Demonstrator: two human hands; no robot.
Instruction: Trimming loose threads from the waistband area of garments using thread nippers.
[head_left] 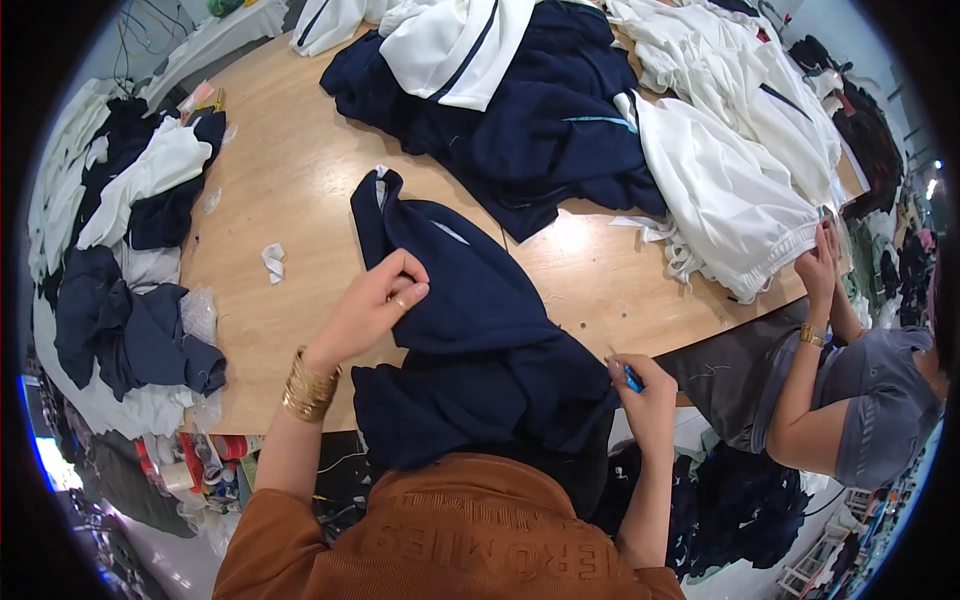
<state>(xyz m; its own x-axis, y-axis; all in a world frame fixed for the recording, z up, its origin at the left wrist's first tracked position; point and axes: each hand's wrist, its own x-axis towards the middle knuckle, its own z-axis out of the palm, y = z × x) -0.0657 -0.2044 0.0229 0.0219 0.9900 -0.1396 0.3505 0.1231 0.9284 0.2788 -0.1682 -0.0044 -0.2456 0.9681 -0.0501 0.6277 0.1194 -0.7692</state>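
Note:
A dark navy garment (470, 290) lies over the table's near edge and hangs down in front of me. My left hand (388, 290), with a ring and a wide gold bracelet at the wrist, is closed at the garment's left side, fingers curled onto the cloth. My right hand (646, 392) is closed around a small blue tool (633, 378), mostly hidden in the palm; its tip is too small to make out. Those fingertips are beside the garment's right edge. A short white strip (452, 233) shows on the navy cloth.
Navy (500, 130) and white garments (715, 170) are heaped across the far side of the wooden table (270, 150). At the right, a co-worker's hands (820, 265) hold a white waistband. More clothes (125, 310) pile up at left. A white scrap (273, 262) lies nearby.

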